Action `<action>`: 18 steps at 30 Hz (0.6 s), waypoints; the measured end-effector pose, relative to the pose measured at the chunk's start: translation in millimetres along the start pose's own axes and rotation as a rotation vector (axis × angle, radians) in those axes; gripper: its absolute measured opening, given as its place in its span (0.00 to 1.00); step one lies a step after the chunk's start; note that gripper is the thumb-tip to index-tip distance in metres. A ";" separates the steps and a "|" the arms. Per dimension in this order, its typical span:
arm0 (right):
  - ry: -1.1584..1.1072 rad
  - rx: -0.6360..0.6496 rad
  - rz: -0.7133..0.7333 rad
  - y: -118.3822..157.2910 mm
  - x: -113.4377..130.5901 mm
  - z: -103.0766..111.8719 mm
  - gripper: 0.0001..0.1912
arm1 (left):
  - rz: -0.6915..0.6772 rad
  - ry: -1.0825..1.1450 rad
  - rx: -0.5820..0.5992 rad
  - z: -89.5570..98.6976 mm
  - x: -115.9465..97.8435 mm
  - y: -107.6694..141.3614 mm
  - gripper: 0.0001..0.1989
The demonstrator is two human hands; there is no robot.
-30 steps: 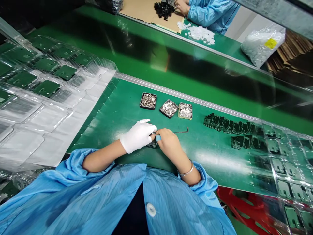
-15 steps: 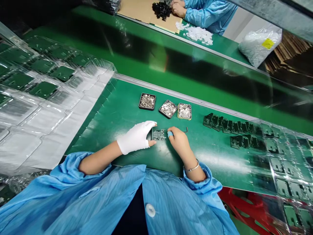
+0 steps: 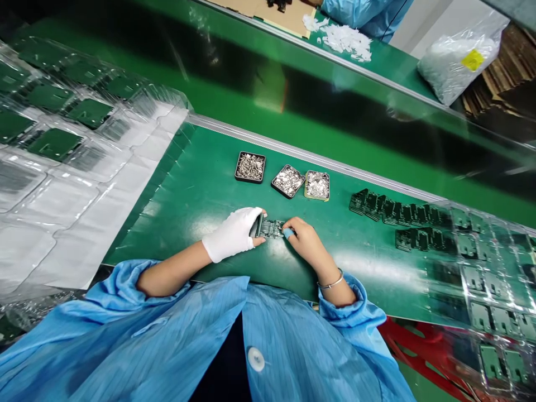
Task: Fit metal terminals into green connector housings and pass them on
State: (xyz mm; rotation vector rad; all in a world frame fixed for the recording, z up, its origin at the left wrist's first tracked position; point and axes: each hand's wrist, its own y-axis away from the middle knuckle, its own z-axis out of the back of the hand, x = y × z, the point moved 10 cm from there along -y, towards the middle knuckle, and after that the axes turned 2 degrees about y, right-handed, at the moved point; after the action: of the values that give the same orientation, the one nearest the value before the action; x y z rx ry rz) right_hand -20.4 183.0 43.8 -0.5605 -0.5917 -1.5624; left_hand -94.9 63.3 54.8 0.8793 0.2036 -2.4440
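Observation:
My left hand [image 3: 232, 234], in a white glove with bare fingertips, is closed around the left end of a dark green slotted plastic part [image 3: 272, 228]. It holds the part tilted, just over the green tabletop. At the part's right end is my right hand [image 3: 307, 243], bare apart from a blue finger cover. Its thumb and forefinger are pinched together against the prongs there; anything between them is too small to make out. Beyond the hands stand a black tray [image 3: 250, 167] of small metal pieces, a second black tray [image 3: 288, 181] and a yellowish tray [image 3: 317, 185] of shiny pieces.
Rows of dark green parts [image 3: 389, 211] stand at the right, beside clear blister trays [image 3: 481, 279] holding more. Other clear trays [image 3: 50, 195] lie over white sheets at the left. Past the metal rail [image 3: 293, 152], a co-worker's blue sleeve [image 3: 347, 11] shows near white pieces [image 3: 347, 42].
My right fingers have come left onto the part's end, and the part has tilted in my left hand. A small dark bent piece beside my right hand no longer shows. The view has shifted slightly.

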 end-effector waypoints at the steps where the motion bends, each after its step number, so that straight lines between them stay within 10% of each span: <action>1: 0.012 0.002 -0.009 -0.4 -0.2 -1.5 0.12 | -0.002 0.000 -0.002 0.4 -0.4 0.1 0.26; 18: 0.085 0.159 -0.154 2.7 -0.8 -8.9 0.12 | 0.014 0.019 0.020 0.2 -0.2 0.0 0.26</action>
State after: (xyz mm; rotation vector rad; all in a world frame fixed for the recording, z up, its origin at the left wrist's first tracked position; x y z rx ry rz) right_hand -17.7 177.5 36.7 -0.3328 -0.6999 -1.6575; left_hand -94.9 63.3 55.1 0.9104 0.1795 -2.4295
